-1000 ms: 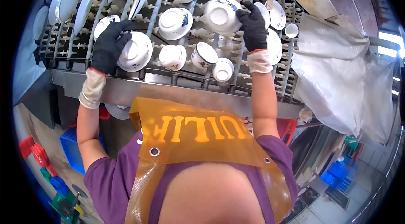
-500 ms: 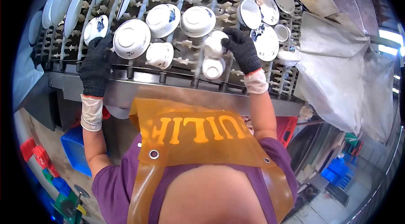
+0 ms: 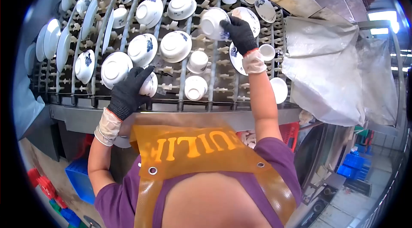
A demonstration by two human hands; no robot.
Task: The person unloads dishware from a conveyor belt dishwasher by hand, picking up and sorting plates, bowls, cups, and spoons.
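Head view: our right hand (image 3: 240,34) clasps a patterned bowl (image 3: 213,24) at its left, a dish (image 3: 248,13) close beyond; our left hand (image 3: 130,92), well apart, partly covers a small bowl (image 3: 149,85), grip cannot be told. Large bowl (image 3: 116,70) crowds it; upturned cups (image 3: 198,62) between; plastic sheet (image 3: 326,65) right of both.

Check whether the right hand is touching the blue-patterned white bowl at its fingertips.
Touching. In the head view, the right hand has its black-gloved fingers lapped over the right side of the blue-patterned white bowl, with no gap showing.
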